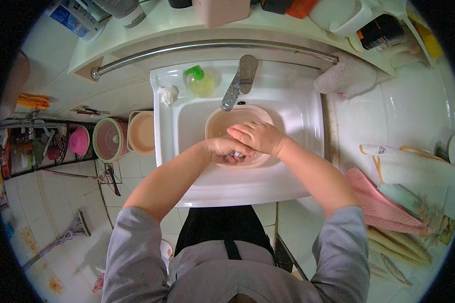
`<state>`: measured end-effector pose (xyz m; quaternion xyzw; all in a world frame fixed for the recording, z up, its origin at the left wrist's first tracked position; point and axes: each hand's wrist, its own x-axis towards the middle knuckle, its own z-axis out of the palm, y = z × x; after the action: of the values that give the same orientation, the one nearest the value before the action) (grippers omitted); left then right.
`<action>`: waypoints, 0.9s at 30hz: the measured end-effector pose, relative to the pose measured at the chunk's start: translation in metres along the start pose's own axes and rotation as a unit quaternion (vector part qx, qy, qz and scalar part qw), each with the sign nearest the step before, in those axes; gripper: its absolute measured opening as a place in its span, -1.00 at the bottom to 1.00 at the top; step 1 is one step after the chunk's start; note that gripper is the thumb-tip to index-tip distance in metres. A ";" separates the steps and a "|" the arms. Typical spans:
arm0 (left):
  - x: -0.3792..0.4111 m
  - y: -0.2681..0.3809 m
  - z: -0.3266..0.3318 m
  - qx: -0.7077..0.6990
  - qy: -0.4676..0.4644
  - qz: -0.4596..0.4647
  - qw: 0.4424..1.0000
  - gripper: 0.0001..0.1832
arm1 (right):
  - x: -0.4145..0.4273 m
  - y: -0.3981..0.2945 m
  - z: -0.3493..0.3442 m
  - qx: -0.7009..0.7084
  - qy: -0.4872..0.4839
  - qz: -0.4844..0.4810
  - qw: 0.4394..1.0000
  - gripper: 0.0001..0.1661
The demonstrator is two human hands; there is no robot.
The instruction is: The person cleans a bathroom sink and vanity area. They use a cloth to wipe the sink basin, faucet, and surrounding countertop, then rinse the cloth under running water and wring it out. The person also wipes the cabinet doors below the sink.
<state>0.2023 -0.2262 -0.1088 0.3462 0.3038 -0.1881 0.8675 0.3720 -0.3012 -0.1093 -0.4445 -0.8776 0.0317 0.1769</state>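
Both hands meet over a pale peach plastic basin that sits inside a white ceramic sink. My left hand is curled, palm up, around a small whitish, shiny object. Most of that object is hidden by fingers, so its kind is unclear. Laid across the left hand from above is my right hand, its palm side out of sight. Just beyond them, a chrome single-lever faucet points its spout at the basin; no running stream is visible.
A green-topped pump bottle and a crumpled white wad stand on the sink's back left ledge. Behind runs a chrome rail under a shelf of toiletries. Buckets are at left; towels hang at right.
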 end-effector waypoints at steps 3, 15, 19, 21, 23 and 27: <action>0.012 0.003 -0.011 0.029 0.007 -0.031 0.999 -0.85 | 0.004 0.004 0.003 -0.061 -0.017 0.000 0.998 -0.52; 0.027 0.017 0.005 0.604 0.264 0.081 0.748 -0.49 | 0.020 -0.012 -0.007 0.145 -0.290 0.403 0.856 -0.68; 0.022 0.025 0.005 0.719 0.183 0.123 0.659 -0.61 | -0.013 -0.009 0.039 0.330 -0.135 0.445 0.822 -0.61; 0.022 0.022 -0.001 0.741 0.159 0.143 0.637 -0.68 | -0.010 -0.020 0.037 0.413 -0.102 0.471 0.773 -0.71; 0.027 0.017 -0.007 0.743 0.145 0.170 0.630 -0.75 | 0.007 -0.036 0.009 0.511 -0.089 0.527 0.673 -0.87; 0.026 0.022 -0.005 0.801 0.091 0.218 0.550 -0.83 | -0.016 -0.041 0.026 0.679 -0.068 0.596 0.423 -0.87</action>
<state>0.2312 -0.2105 -0.1179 0.9687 0.0195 -0.1268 0.2127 0.3405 -0.3356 -0.1296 -0.5890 -0.0963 0.7452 0.2976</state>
